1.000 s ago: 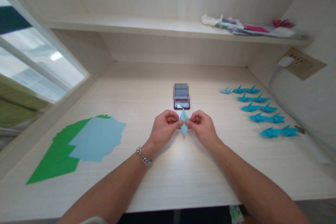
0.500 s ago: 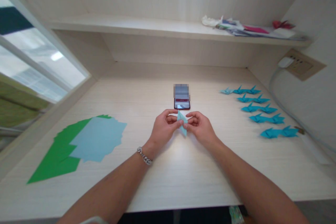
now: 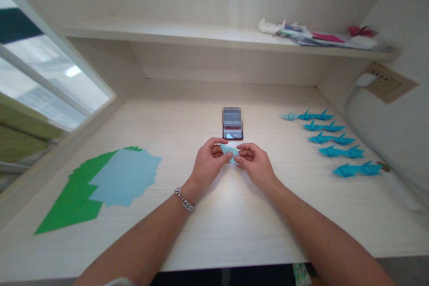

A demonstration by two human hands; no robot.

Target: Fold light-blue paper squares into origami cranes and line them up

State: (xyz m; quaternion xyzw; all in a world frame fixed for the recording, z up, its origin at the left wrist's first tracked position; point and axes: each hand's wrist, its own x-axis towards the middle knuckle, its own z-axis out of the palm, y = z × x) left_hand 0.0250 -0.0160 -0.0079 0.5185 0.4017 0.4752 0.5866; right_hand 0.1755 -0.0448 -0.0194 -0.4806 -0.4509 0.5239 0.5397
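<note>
A small folded piece of light blue origami paper (image 3: 229,149) is pinched between both hands, just in front of a phone. My left hand (image 3: 212,158), with a chain bracelet (image 3: 184,199) at the wrist, grips its left side with thumb and fingers. On the other side, my right hand (image 3: 256,163) holds the right edge between thumb and fingertips. Part of the paper is hidden behind the thumbs. The phone (image 3: 232,132) lies flat beyond the hands, its upper screen blurred.
Fanned light blue sheets (image 3: 129,176) overlap green sheets (image 3: 67,203) at left. Rows of folded blue paper cranes (image 3: 342,152) stand at right. A white cable (image 3: 351,111) runs from the wall socket (image 3: 389,85). Papers (image 3: 321,38) lie on the shelf (image 3: 161,31) above.
The folded paper has turned between the fingers: its upper point was upright and now leans left. Both hands stay in nearly the same place.
</note>
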